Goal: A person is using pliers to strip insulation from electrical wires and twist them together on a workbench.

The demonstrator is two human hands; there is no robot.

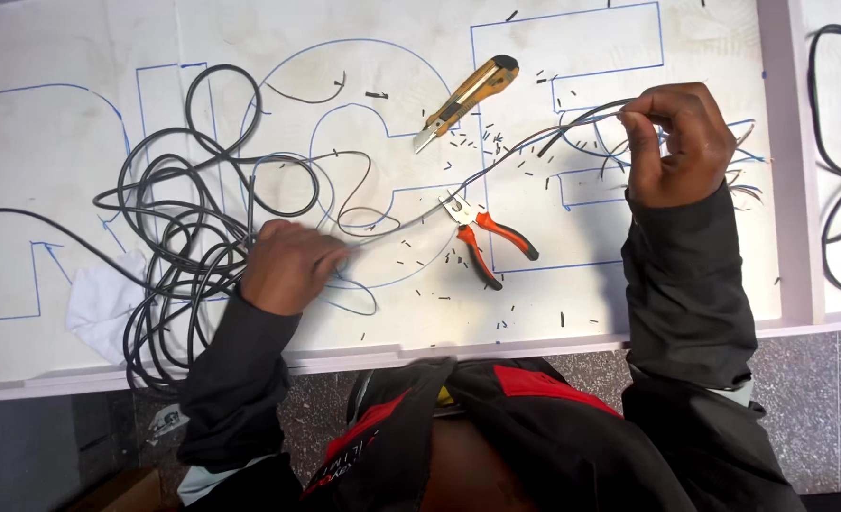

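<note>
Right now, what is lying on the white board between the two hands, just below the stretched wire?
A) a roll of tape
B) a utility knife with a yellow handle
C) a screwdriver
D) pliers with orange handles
D: the pliers with orange handles lie just under the thin wire stretched from the left hand to the right hand; the yellow utility knife lies above the wire.

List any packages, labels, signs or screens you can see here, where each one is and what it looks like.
White sign board: flat across the workbench under both hands, with large letter outlines drawn in thin blue line.
Second white panel: far right, also blue-lined, black cable looped on it.
No packages, stuck-on labels or screens in view.
</note>
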